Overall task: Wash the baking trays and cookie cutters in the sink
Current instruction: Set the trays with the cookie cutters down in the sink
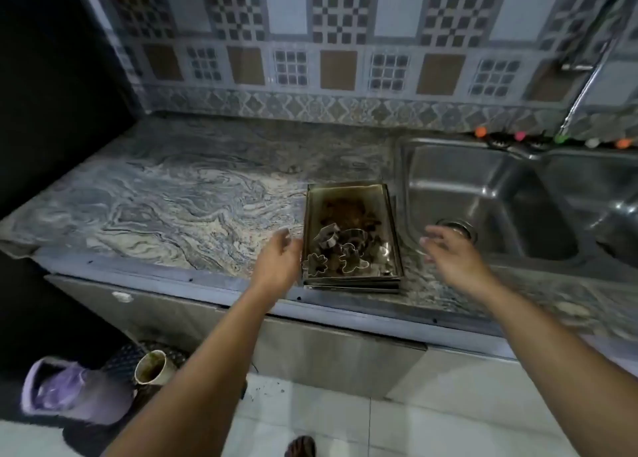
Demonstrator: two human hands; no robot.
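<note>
A stack of dirty metal baking trays lies on the marble counter just left of the sink. Brown crumbs cover the top tray, and several metal cookie cutters lie in its near half. My left hand hovers at the stack's left edge, fingers relaxed, holding nothing. My right hand hovers at the stack's right side over the sink's rim, fingers spread and empty. The steel sink has a drain just behind my right hand.
A marble counter stretches left of the trays. A tap pipe rises at the far right, with a second basin beside the first. On the floor at lower left stand a bin with a purple bag and a dirty cup.
</note>
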